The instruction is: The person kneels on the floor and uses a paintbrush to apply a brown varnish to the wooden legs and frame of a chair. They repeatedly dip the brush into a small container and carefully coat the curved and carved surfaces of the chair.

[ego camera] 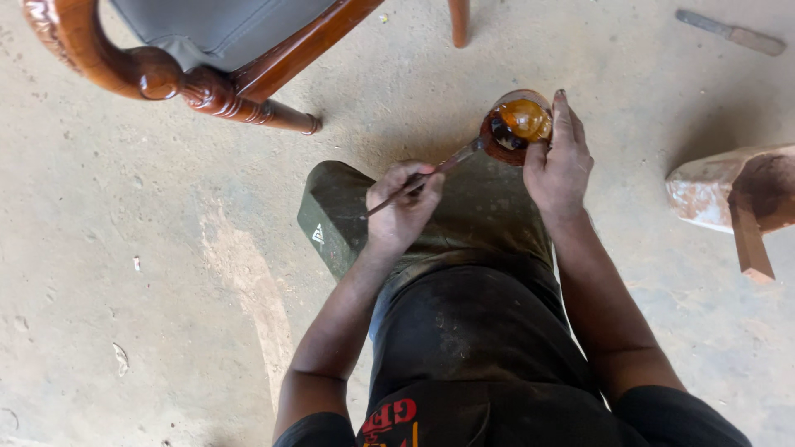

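Left hand: the left hand [403,207] is curled shut around the thin handle of a brush [431,172], at about 9 o'clock from the can
Brush: it slants up toward 2 o'clock, its tip dipped in the can's mouth
Right hand: the right hand [560,161] is wrapped around the side of a small can [514,126], fingers pointing to 12 o'clock, steadying it
Can: round and rust-brown, it holds a glossy amber liquid and sits near frame centre, toward 12 o'clock from the person's knees; whether it rests on the knee or the floor cannot be told
Legs: dusty dark trousers [464,323] fill the lower middle, one olive-green trouser knee bent out to 9 o'clock
Floor: bare grey concrete floor [149,273], dusty and scuffed, with a paler streak at 8 o'clock
Chair: a carved, polished red-brown wooden chair [166,74] with a grey padded seat stands at 11 o'clock
Wooden stool: a rough, paint-stained wooden stool [733,199] sits at 3 o'clock
Far corner: a flat tool with a wooden handle [733,33] lies on the floor at 1 o'clock
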The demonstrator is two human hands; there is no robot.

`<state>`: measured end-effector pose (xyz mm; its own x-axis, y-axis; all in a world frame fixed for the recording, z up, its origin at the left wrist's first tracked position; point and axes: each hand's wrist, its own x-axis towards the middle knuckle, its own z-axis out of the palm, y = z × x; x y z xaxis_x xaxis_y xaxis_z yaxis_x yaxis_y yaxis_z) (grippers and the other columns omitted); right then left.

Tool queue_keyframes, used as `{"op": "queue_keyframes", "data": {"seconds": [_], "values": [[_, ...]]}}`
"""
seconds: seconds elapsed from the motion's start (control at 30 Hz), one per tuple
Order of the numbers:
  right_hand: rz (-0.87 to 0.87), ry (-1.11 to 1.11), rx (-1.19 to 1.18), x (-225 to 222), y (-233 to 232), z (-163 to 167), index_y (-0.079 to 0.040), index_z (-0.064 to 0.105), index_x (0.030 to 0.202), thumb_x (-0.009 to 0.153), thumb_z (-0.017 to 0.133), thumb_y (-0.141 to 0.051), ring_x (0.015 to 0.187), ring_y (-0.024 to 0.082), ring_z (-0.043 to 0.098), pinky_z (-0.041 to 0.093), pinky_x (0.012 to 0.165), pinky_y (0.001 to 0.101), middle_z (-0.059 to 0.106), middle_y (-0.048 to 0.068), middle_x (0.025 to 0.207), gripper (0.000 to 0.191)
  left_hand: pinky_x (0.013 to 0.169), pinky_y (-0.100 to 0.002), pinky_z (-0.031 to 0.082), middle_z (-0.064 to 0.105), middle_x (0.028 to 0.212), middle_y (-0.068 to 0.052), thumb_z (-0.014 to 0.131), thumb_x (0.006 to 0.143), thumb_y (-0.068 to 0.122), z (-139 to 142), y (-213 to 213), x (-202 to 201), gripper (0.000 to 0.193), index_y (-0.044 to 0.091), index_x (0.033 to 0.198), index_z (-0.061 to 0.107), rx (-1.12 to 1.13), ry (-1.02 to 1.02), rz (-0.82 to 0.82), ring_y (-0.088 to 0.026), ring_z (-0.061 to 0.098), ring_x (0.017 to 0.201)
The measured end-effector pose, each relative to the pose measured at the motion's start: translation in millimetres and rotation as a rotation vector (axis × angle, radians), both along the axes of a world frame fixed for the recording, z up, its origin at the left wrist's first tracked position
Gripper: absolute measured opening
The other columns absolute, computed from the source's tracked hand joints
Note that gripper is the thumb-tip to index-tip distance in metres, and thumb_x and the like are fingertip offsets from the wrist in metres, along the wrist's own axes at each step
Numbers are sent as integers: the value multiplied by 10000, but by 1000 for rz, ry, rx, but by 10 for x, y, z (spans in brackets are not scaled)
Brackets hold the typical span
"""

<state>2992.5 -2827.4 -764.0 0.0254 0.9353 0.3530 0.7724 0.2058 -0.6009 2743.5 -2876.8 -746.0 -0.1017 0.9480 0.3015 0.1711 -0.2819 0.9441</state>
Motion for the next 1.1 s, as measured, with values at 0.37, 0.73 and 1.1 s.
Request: {"op": "queue_keyframes", "data": {"seconds": [0.37, 0.73, 1.1], "values": [[21, 4, -38, 0, 57, -99, 78, 439, 1556, 923, 599, 83, 1222, 418, 697, 639, 963, 409, 588, 318, 1407, 653, 766, -209, 639, 722, 1010, -81, 765, 965, 22, 155, -127, -142, 155, 17, 1059, 642, -55, -54, -33, -103, 730, 861], [4, 31, -43, 16, 75, -131, 79, 488, 1528, 932, 594, 61, 1245, 409, 679, 582, 1055, 441, 629, 299, 1378, 606, 698, -255, 650, 718, 1021, -91, 729, 980, 15, 70, -150, -339, 161, 74, 1122, 682, 84, -166, -14, -109, 704, 794], [44, 71, -199, 22, -78, -315, 122, 470, 1529, 959, 556, 38, 1324, 402, 612, 501, 1113, 437, 592, 313, 1433, 583, 644, -221, 598, 759, 883, -83, 706, 1026, 155, 202, 358, -907, 238, 0, 1206, 717, 87, -8, 386, -90, 716, 752]]}}
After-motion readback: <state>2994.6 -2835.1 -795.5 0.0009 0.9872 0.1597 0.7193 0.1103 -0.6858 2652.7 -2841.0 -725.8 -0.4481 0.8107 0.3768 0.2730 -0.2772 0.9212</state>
